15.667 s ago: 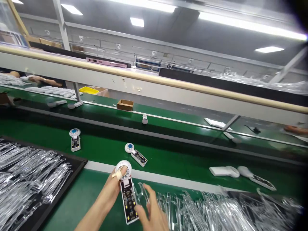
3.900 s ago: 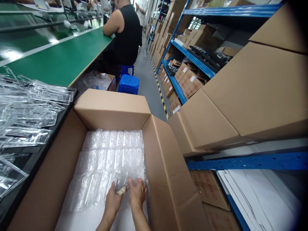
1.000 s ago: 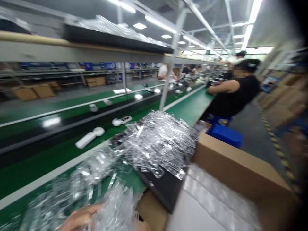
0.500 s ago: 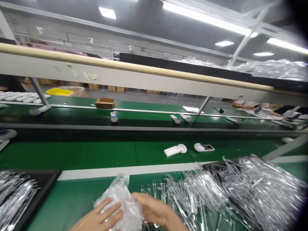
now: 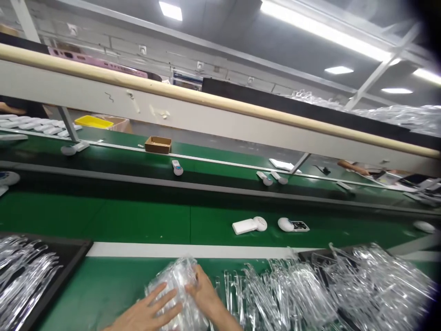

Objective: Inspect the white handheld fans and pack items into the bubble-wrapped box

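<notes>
A crinkled clear plastic bag [image 5: 184, 276] lies on the green worktop in front of me; its contents cannot be made out. My left hand [image 5: 151, 310] rests on its left side with fingers spread and laid flat. At the bag's right edge, my right hand [image 5: 206, 296] pinches the plastic between thumb and fingers. Just right of that hand lie many clear, hook-ended plastic pieces [image 5: 265, 294] in loose rows. A larger heap of clear plastic pieces [image 5: 382, 285] is piled farther right.
A black tray [image 5: 77, 255] with shiny hooked pieces stands at the left. Beyond the white strip [image 5: 138, 249], a white handheld device [image 5: 250, 225] and an opened one [image 5: 292, 225] lie on the green belt. A long beam [image 5: 220, 110] crosses above; a small cardboard box [image 5: 158, 145] sits farther back.
My view has tilted and shifted. My right hand has moved from beside the bag to its upper right edge, and the bag looks flatter and more compact. My left hand stays on it.
</notes>
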`<state>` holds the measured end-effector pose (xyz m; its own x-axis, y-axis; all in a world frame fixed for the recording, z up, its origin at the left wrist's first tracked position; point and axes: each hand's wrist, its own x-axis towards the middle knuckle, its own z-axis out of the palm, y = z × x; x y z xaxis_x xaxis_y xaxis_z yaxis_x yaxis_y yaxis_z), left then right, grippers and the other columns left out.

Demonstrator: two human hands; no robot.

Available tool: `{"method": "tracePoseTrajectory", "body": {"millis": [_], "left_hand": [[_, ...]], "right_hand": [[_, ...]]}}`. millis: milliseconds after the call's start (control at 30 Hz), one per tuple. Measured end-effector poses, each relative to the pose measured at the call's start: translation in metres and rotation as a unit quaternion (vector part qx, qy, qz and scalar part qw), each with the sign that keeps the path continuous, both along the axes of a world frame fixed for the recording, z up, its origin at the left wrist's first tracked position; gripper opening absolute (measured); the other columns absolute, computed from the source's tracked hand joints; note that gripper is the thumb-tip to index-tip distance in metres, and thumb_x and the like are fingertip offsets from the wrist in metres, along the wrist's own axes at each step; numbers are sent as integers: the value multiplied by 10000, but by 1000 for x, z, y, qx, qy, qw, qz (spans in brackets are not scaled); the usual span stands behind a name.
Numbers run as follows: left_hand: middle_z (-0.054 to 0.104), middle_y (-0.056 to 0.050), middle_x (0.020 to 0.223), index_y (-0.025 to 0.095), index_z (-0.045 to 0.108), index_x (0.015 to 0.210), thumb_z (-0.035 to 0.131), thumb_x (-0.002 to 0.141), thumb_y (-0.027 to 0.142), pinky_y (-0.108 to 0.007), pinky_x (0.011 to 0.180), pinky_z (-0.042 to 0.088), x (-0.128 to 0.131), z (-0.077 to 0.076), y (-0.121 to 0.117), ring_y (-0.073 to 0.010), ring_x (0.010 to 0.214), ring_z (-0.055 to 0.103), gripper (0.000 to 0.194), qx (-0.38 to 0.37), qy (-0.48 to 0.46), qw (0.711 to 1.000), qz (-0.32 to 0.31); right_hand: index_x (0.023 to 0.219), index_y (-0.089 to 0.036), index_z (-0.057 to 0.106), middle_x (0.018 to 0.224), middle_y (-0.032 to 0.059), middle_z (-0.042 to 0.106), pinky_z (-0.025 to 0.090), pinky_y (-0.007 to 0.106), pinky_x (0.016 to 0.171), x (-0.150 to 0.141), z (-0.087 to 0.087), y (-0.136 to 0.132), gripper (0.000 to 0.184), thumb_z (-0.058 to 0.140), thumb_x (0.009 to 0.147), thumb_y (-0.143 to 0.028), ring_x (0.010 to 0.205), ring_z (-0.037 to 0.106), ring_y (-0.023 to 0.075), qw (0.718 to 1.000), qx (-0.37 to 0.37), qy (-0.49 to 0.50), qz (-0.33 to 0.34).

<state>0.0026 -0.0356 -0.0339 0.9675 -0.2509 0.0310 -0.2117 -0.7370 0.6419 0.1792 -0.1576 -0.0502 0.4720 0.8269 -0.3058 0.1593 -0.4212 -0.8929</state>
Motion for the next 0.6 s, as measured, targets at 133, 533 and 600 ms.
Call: {"method": "tracePoseTrajectory", "body": {"millis": [133, 533, 600], "left_hand": [[371, -15, 1404, 467, 356, 1315, 553, 838, 267, -563, 1063, 162, -9, -4, 0, -302, 1300, 285, 554, -4, -10, 1000, 10], [404, -12, 1382, 440, 232, 1377, 547, 841, 279, -454, 1076, 237, -35, 7, 1, -261, 1291, 338, 643, 140, -109, 984, 22], [404, 1, 1390, 489, 304, 1331, 575, 823, 289, -488, 1073, 235, -37, -4, -9, -280, 1302, 331, 609, 106, -87, 987, 83]], "right_hand": [[674, -178, 603, 657, -16, 582, 378, 252, 616, 7, 0, 8, 200, 492, 508, -156, 661, 527, 176, 998, 1, 38, 44], [626, -195, 499, 591, -32, 463, 339, 255, 595, 12, -21, -45, 114, 474, 555, -281, 605, 440, 144, 990, 30, 95, -99], [645, -195, 499, 591, -37, 461, 340, 253, 585, 14, -22, -53, 121, 506, 562, -283, 598, 442, 143, 988, 39, 99, -116]]}}
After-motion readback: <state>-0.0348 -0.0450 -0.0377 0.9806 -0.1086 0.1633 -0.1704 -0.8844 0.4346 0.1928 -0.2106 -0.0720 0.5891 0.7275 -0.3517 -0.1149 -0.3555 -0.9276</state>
